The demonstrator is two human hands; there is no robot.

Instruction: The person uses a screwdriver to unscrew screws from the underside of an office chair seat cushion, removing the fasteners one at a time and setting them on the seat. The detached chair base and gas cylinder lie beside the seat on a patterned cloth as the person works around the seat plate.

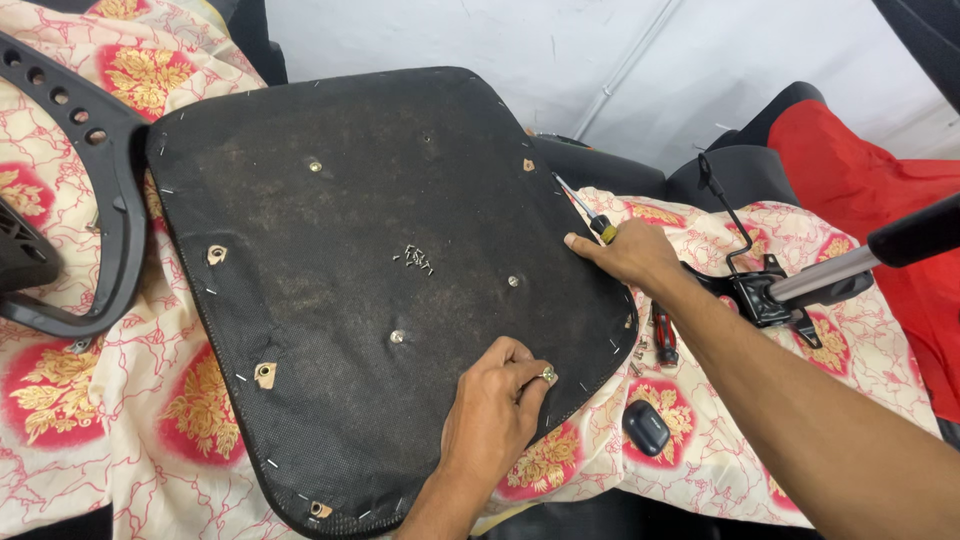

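seat panel lies underside up on flowered cloth | risk: screwdriver tip at panel's right edge could slip off a staple and jab cloth or left hand | right hand grip closed around screwdriver handle | left hand fingers curled, pressing panel near edge, holding nothing | loose staples mid-panel could scatter

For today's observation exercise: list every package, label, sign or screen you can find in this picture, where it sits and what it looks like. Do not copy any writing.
No labels, signs or screens show.
Small case: the nearest thing to a package; dark, rounded, closed, lying on the patterned cloth right of the black seat base, below the right hand holding a screwdriver.
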